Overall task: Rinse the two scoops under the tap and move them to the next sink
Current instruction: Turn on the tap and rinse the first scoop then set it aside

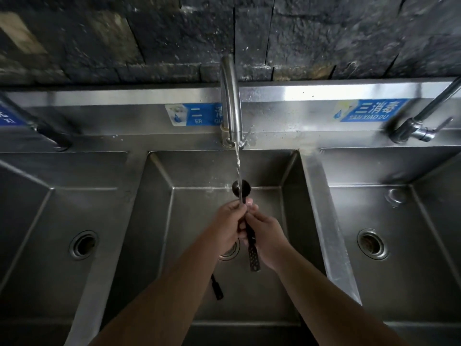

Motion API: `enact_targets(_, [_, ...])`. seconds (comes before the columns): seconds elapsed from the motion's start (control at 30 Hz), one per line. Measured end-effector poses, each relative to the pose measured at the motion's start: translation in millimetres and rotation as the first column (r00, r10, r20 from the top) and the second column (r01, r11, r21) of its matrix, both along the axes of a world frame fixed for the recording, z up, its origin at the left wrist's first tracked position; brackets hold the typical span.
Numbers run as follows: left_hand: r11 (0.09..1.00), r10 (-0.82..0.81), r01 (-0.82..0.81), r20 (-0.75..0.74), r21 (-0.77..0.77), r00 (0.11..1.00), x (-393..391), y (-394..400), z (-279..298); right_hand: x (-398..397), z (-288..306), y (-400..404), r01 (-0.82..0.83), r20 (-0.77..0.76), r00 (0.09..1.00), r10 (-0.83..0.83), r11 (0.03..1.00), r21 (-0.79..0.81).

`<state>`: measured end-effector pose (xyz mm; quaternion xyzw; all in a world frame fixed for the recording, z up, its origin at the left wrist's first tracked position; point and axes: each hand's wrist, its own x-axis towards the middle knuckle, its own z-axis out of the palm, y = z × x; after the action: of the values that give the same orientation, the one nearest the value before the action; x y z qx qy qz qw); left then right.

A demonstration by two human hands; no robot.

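Observation:
Over the middle sink (189, 221) both hands hold one black scoop (241, 188) with its round bowl pointing away from me and its perforated handle toward me. My left hand (228, 222) pinches the neck; my right hand (264, 236) grips the handle. Water streams from the curved tap (230, 101) onto the scoop's neck and my fingertips. A second black scoop (217, 288) lies on the sink floor under my left forearm, only its handle end showing.
The right sink (374, 216) has a drain (371, 243) and its own tap (421, 121) at the back. The left sink (62, 221) has a drain (83, 244). Blue labels sit on the steel backsplash; a dark stone wall rises behind.

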<state>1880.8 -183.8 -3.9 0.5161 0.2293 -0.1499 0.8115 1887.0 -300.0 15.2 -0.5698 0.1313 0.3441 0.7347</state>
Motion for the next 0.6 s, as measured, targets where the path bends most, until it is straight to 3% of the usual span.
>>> enact_targets(0.2, [0.993,0.120,-0.119,0.072,-0.014,0.990,27,17,46,30,32,18,-0.066,0.136,0.989,0.058,0.996,0.058])
enact_targets(0.4, [0.990,0.138,-0.141,0.162,0.007,0.977,43,33,75,50,58,40,-0.066,0.186,0.982,0.036,0.986,0.154])
enact_targets(0.6, [0.987,0.161,-0.162,0.207,-0.014,0.965,46,37,84,57,53,48,-0.082,0.281,0.959,0.044,0.989,0.123])
